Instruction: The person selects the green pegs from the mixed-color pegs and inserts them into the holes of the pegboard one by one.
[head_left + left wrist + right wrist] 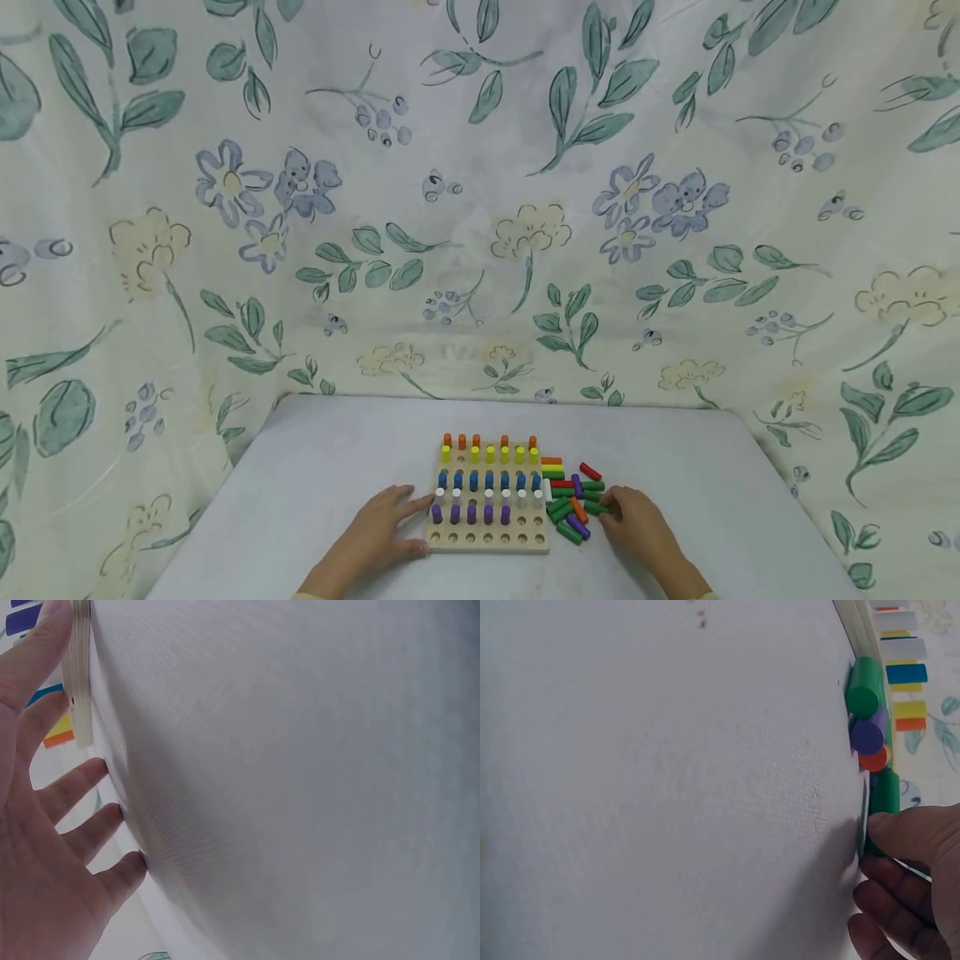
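A wooden peg board [487, 548] lies on the table, with rows of orange, yellow, blue, white and purple pegs standing in it. The holes of its nearest row hold no pegs. My left hand [381, 527] rests at the board's left side, fingers spread, thumb and index finger against the edge; in the left wrist view the other fingertips [112, 811] touch the tabletop. To the right of the board, my right hand [639, 523] pinches a green peg [886, 795] between thumb and fingers, low over the table at the edge of a loose pile.
Beside the board's right edge lie several loose pegs, among them a red peg [590, 472], a purple peg [577, 525] and a green peg [568, 533]. A white table [315, 450] carries everything. Behind it hangs a floral curtain [465, 333].
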Motion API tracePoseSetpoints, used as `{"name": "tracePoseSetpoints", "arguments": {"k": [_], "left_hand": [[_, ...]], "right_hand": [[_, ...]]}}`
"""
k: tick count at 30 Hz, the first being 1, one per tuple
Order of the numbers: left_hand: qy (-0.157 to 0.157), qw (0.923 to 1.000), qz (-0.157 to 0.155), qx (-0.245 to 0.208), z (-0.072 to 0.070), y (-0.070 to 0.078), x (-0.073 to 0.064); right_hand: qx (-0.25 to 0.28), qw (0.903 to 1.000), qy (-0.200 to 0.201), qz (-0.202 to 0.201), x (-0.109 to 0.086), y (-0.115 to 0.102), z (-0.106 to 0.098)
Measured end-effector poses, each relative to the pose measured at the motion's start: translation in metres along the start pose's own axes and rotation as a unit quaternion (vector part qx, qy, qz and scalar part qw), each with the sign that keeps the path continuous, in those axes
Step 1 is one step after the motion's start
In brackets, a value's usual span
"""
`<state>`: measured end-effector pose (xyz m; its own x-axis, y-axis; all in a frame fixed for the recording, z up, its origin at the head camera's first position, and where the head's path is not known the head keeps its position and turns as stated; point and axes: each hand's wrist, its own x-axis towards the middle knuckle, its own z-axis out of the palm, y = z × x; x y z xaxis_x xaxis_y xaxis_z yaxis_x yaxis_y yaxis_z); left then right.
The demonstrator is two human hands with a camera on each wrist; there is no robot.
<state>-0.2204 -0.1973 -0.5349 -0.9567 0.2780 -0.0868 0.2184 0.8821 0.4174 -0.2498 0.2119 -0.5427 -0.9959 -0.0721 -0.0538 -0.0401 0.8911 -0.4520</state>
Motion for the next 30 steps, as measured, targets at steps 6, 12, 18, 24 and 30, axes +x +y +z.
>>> {"name": "tracePoseSetpoints", "arguments": {"k": [6,12,18,24,30], "left_hand": [[0.003,0.9999,0.009,-0.008,0.0004,0.0003,-0.0021],[-0.001,1.0,-0.003,-0.005,-0.0014,0.0024,-0.0005],[-0.003,0.9999,-0.013,0.003,-0.0006,0.0013,0.0022],[-0.006,0.9999,-0.015,0.001,-0.003,0.0029,0.0024],[-0.006,0.9999,-0.016,0.0,-0.0056,0.0054,0.0014]], "right_hand": [[0.005,1.0,0.007,0.001,-0.0005,0.0026,0.0023],[0.015,0.9998,0.014,-0.001,-0.0015,0.0029,0.0013],[0.024,0.9994,0.025,0.002,-0.0047,0.002,-0.0015],[0.031,0.9991,0.027,-0.008,-0.0066,0.0022,-0.0036],[0.039,0.9985,0.035,-0.017,-0.0061,0.0041,-0.0016]]}}
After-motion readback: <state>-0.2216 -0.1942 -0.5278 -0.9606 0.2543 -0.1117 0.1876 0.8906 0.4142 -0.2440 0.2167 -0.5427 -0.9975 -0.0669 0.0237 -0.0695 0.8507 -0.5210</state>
